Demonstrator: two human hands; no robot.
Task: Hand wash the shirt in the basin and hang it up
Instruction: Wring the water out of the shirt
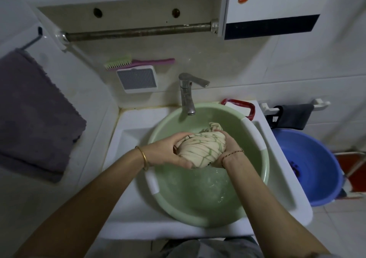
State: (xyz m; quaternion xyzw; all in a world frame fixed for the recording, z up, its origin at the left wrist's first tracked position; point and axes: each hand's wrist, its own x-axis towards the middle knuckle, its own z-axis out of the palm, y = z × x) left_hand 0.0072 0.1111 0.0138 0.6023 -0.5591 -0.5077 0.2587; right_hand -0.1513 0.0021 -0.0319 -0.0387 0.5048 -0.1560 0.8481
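A cream shirt with green stripes (202, 148) is bunched into a wet ball above the water in the pale green basin (158, 202). My left hand (168, 151) grips the bundle from the left, fingers curled over its top and thumb under it. On the other side my right hand (227, 150) grips it too, fingers wrapped round the cloth. The basin sits in a white sink (126, 178) and holds shallow water. Part of the shirt trails towards the back of the basin.
A metal tap (187, 93) stands over the basin's back rim. A red soap dish (240, 107) is at the back right. A blue tub (309, 166) sits on the floor at right. A purple towel (33, 109) hangs left; a rusty rail (138, 31) runs above.
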